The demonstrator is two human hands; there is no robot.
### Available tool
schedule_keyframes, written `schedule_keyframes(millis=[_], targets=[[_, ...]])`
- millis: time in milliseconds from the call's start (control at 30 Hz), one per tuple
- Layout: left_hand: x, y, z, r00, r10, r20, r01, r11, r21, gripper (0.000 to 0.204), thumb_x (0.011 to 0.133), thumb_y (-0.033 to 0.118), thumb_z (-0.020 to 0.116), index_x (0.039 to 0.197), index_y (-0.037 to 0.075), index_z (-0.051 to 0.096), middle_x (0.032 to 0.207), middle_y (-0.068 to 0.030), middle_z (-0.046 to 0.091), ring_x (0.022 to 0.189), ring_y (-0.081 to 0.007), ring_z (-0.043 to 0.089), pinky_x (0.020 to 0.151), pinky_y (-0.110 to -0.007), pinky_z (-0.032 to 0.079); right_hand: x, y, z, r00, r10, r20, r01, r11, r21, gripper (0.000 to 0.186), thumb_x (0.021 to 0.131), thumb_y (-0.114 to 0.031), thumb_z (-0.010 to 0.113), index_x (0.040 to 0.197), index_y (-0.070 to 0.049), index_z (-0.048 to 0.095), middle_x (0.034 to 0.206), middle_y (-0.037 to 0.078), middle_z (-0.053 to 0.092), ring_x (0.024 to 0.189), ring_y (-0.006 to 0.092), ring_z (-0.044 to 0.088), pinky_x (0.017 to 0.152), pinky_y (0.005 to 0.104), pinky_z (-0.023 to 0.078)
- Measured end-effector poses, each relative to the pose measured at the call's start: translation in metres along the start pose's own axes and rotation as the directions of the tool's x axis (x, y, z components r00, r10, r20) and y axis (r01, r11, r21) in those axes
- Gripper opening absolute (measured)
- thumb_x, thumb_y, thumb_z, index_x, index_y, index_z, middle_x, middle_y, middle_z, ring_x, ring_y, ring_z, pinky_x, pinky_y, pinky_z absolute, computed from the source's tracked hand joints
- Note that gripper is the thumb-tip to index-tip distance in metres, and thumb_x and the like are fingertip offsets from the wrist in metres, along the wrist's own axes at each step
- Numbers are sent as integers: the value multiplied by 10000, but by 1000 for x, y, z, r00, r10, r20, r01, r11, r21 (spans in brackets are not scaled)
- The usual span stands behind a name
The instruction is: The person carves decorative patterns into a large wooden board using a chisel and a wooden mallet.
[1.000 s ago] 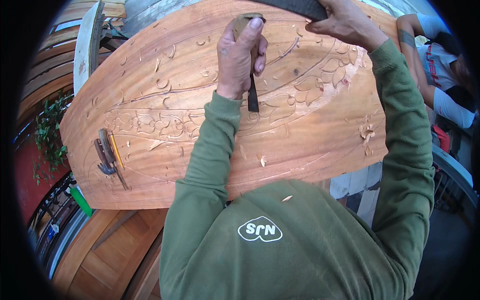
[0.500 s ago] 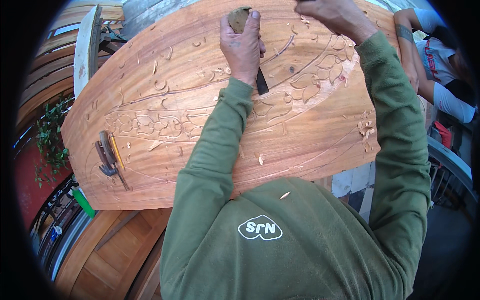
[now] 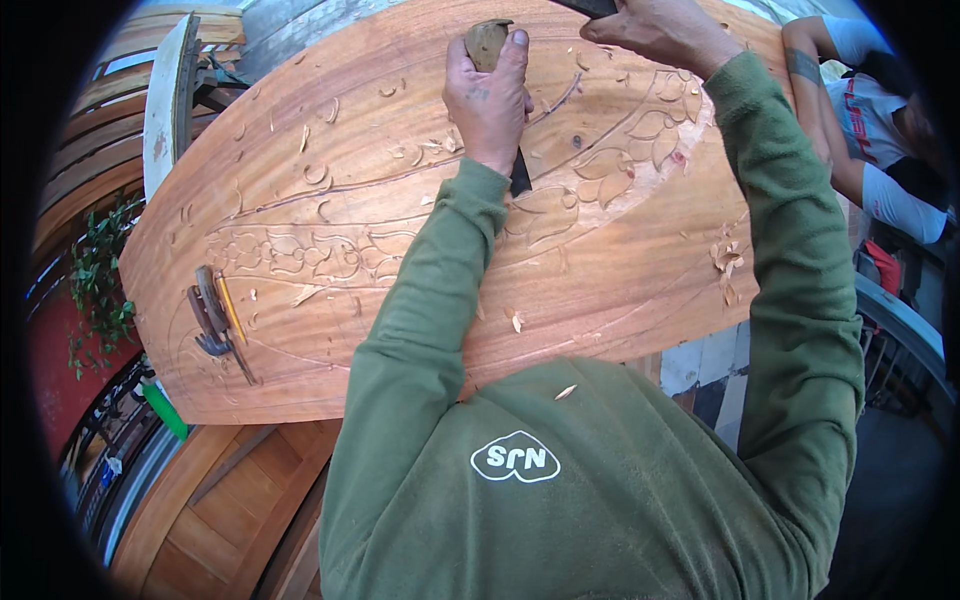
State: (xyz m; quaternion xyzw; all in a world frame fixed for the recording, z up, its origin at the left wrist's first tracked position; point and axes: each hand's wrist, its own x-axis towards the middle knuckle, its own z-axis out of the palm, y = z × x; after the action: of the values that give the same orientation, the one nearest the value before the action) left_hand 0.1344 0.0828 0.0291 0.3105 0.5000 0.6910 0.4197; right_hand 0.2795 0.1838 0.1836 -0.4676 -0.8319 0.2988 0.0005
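Observation:
My left hand is closed around a chisel with a worn, rounded wooden butt. Its dark flat blade points down toward me, reaching the carved wooden panel. Up at the top edge, my right hand grips a dark, bar-like tool; most of it lies outside the picture, so its kind cannot be told. Shallow leaf and scroll carving runs across the panel, beside and below the chisel.
Several hand tools and a yellow pencil lie on the panel's left part. Curled wood shavings are scattered over it. Another person is at the right edge. Wooden slats and a plant stand left.
My right hand has shifted slightly left and down, bringing the dark tool into view. My left hand keeps its hold on the chisel, whose blade has tilted a little.

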Motion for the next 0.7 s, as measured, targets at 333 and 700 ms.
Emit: schedule_keyframes(millis=[333, 700], targets=[[6, 5, 6, 1000, 11, 16, -8, 985, -170, 277, 1044, 293, 760, 1068, 85, 579, 704, -19, 602, 427, -90, 533, 339, -236, 394, -9, 26, 9, 939, -246, -240, 280, 952, 121, 806, 782, -26, 743, 1558, -63, 528, 1341, 227, 696, 1279, 350, 659, 1113, 410, 506], [9, -14, 13, 1000, 1, 28, 1, 996, -92, 304, 1032, 306, 775, 1054, 78, 575, 705, -7, 588, 452, -77, 538, 366, -231, 401, 2, 21, -14, 990, -50, 128, 93, 932, -351, 883, 776, -38, 727, 1612, -162, 472, 1164, 259, 721, 1170, 403, 696, 984, 457, 556]])
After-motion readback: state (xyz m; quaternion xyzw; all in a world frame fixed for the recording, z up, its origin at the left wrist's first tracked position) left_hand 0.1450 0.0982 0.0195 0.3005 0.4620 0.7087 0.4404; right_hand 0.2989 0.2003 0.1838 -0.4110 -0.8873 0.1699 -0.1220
